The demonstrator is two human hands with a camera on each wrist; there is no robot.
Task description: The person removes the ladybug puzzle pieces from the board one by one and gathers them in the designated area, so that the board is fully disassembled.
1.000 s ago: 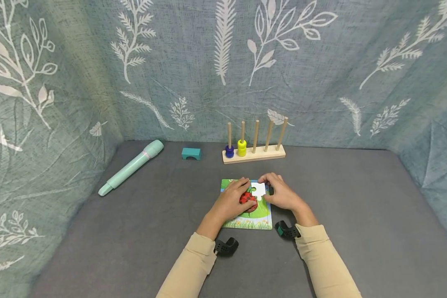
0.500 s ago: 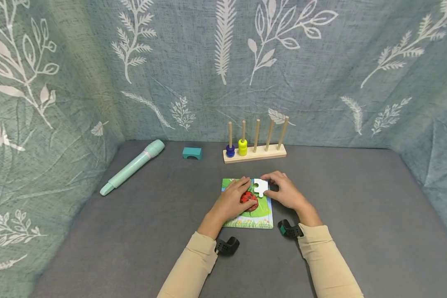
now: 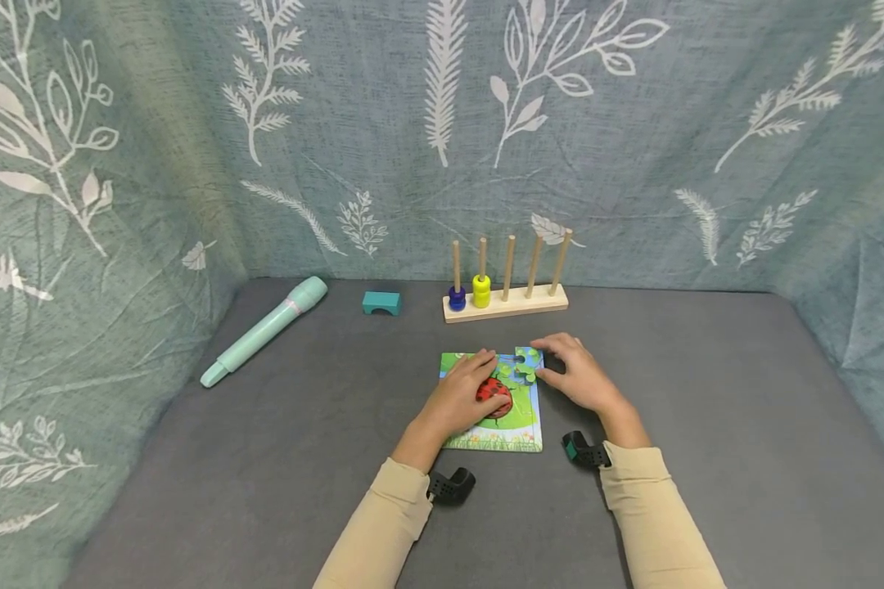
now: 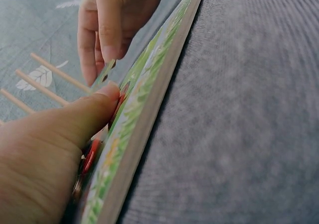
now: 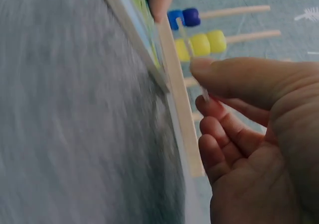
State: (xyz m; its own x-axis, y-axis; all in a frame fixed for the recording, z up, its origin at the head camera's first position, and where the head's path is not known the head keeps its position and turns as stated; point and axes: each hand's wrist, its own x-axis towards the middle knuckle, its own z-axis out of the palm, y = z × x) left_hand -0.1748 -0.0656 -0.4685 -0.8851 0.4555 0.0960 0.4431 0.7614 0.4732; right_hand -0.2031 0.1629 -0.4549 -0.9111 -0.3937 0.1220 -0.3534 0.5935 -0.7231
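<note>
A square picture puzzle with a red ladybird on green lies flat on the grey table. My left hand rests on its left part, thumb over the ladybird and fingers toward the far edge, hiding that side. My right hand pinches a blue-and-green puzzle piece between thumb and fingertips, at the puzzle's far right corner. In the right wrist view the puzzle piece appears edge-on, tilted off the board. The left wrist view shows the left thumb against the picture.
Behind the puzzle stands a wooden peg rack with blue beads and yellow beads. A teal arch block lies left of it. Farther left is a mint-green microphone-shaped stick. A patterned cloth hangs behind.
My right hand has moved right and away from me with the puzzle piece. The piece's face looked white before and now shows blue and green. My left hand stays put.
</note>
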